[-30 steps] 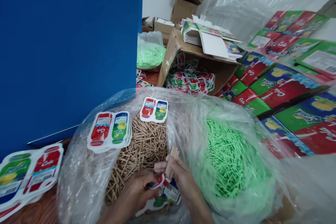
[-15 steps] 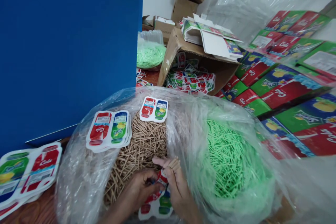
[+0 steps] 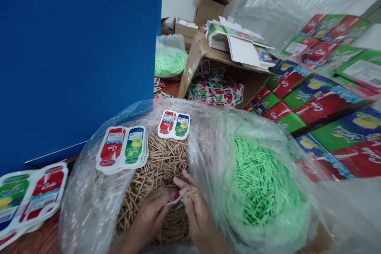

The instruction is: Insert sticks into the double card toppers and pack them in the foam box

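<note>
Toward near edge of plastic bag [image 3: 85,202], above brown sticks [image 3: 166,156]: red-and-white card [image 3: 175,200], mostly hidden, pinched in left hand [image 3: 154,208]. Right hand [image 3: 195,204] at card's right end, half-curled; cannot tell hold. Cola-Sprite card stack [image 3: 122,149] on bag's left edge.

Pinched card [image 3: 175,199], mostly hidden from me
Between the fingers [image 3: 186,186] I catch only a sliver; the rest is covered. Far left of them, the frame crops a card stack [image 3: 44,194], its barcode too small to read.

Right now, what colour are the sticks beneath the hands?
Those sticks are light brown; the head view shows it.
</note>
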`<action>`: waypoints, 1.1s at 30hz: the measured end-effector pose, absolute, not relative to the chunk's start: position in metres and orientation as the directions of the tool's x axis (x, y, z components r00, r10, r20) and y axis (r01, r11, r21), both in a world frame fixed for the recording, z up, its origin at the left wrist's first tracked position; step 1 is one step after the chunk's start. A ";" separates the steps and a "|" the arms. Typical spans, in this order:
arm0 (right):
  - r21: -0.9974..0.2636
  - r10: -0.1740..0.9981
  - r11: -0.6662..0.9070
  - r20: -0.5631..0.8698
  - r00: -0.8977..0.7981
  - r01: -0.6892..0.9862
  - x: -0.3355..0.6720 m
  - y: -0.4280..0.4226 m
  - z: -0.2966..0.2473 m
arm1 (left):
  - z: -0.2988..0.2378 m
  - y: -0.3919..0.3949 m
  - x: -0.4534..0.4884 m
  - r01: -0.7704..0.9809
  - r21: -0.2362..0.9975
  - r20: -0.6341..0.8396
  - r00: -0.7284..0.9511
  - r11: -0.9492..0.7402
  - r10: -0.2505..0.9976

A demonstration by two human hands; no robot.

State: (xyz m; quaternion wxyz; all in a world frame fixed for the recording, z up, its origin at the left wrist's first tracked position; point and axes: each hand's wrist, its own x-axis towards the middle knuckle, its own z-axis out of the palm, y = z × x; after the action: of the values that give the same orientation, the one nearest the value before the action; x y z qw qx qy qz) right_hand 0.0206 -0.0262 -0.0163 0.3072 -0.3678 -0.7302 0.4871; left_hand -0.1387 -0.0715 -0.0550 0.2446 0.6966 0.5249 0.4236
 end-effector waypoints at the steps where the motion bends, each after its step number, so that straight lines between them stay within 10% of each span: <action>1: -0.920 0.819 0.318 0.143 -0.556 0.230 0.021 -0.026 -0.019 | -0.053 -0.071 -0.139 0.487 0.823 0.295 0.076 -0.294 0.953; 7: -0.830 0.720 0.500 0.239 -0.651 0.248 0.030 -0.028 -0.026 | -0.039 -0.072 -0.139 0.245 0.969 -0.035 0.091 0.012 0.995; 13: -0.809 0.793 0.499 0.282 -0.540 0.311 0.037 -0.039 -0.015 | -0.040 -0.076 -0.138 0.147 0.980 -0.143 0.073 0.131 0.987; 27: -0.495 0.539 0.801 0.352 -0.765 0.336 0.041 -0.026 -0.004 | -0.034 -0.078 -0.136 -0.065 0.976 -0.199 0.113 0.208 0.973; 33: -0.661 0.648 0.661 0.263 -0.714 0.356 0.050 -0.026 -0.003 | -0.051 -0.085 -0.133 -0.276 0.907 -0.316 0.050 0.317 0.947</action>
State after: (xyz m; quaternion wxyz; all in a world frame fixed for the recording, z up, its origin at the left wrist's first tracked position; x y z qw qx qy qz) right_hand 0.0496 -0.0262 -0.0027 0.2468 -0.2861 -0.8772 0.2962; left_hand -0.1330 -0.0855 -0.0511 0.6414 0.3374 0.4972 0.4770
